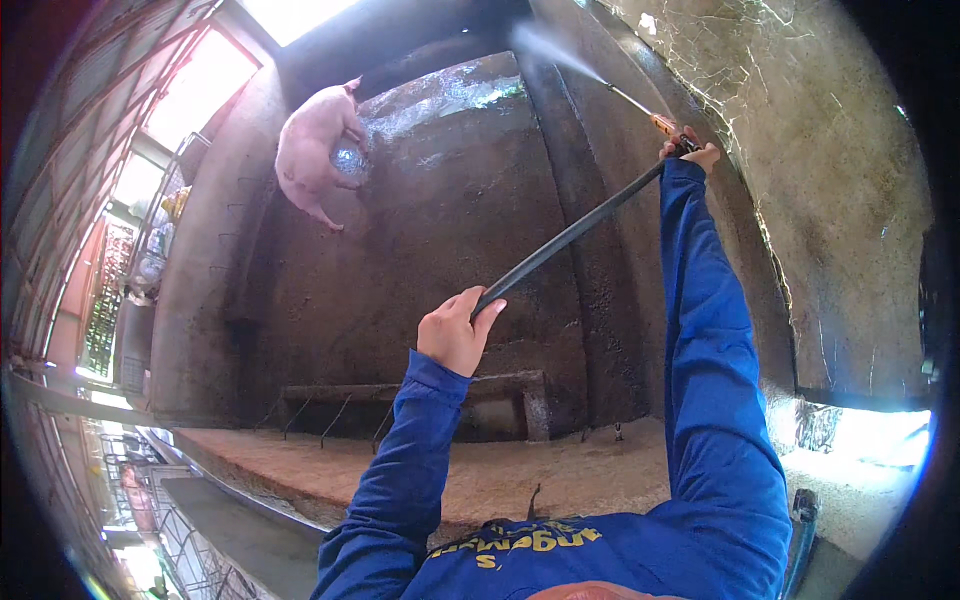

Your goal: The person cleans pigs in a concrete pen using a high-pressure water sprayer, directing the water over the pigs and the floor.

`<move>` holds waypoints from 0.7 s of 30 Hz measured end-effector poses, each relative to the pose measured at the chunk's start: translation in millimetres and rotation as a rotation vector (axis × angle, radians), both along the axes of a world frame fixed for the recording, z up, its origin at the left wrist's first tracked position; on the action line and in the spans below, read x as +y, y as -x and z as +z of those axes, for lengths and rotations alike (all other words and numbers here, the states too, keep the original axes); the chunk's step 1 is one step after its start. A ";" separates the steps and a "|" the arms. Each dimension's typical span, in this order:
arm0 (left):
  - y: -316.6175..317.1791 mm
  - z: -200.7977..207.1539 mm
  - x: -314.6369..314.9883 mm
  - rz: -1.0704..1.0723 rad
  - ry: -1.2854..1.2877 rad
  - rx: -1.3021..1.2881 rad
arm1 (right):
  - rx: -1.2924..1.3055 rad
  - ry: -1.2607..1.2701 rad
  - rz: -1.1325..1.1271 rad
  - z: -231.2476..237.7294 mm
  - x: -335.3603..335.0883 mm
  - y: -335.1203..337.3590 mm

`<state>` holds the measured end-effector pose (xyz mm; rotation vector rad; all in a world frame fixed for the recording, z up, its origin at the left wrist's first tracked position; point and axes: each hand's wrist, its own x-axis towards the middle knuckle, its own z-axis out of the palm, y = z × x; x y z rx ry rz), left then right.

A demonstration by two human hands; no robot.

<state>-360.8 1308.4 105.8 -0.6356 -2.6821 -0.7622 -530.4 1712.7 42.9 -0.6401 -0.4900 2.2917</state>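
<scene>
My right hand [692, 150] is wrapped round the grip of a spray gun [664, 124], held out ahead at the upper right. A white jet of water [560, 52] fans from its tip toward the far wall. From the gun a dark hose [575, 235] slants down to the left. My left hand [458, 328] is closed round this hose near the middle of the view. Both arms are stretched out in blue sleeves. A pink pig [318, 150] stands on the wet pen floor [450, 215] at the far left, well apart from my hands.
A low concrete trough [410, 388] with metal bars runs along the near side, just beyond the pen's near wall top [560, 470]. A cracked concrete wall [830, 200] rises on the right. Another pig [138, 500] shows behind metal rails at the lower left.
</scene>
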 end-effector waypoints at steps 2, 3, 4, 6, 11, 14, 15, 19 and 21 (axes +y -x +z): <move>0.3 0.3 0.9 -0.001 0.003 0.010 | 0.009 0.006 0.016 -2.4 1.4 1.2; 0.2 0.7 1.6 0.006 -0.007 -0.005 | 0.018 0.010 0.031 -4.0 2.8 2.3; 0.2 0.7 2.2 0.014 -0.017 -0.019 | 0.019 0.011 0.030 -5.4 3.8 3.9; 0.9 -0.8 2.9 0.010 -0.030 -0.026 | 0.028 0.002 0.059 -9.9 6.8 7.1; 0.9 -0.4 2.4 0.016 -0.044 -0.018 | 0.003 -0.013 0.034 -14.4 3.3 14.0; 2.6 -2.2 0.6 0.021 -0.035 -0.013 | 0.017 0.018 0.052 -16.1 1.3 14.8; 3.2 -2.5 0.0 0.024 -0.022 -0.002 | 0.048 0.036 0.072 -16.9 1.9 15.2; 4.1 -0.6 -0.4 0.022 -0.008 0.007 | 0.065 0.041 0.065 -19.2 0.3 17.5; 5.5 -1.2 -1.8 0.035 -0.004 -0.016 | 0.050 0.036 0.051 -18.7 -3.5 19.6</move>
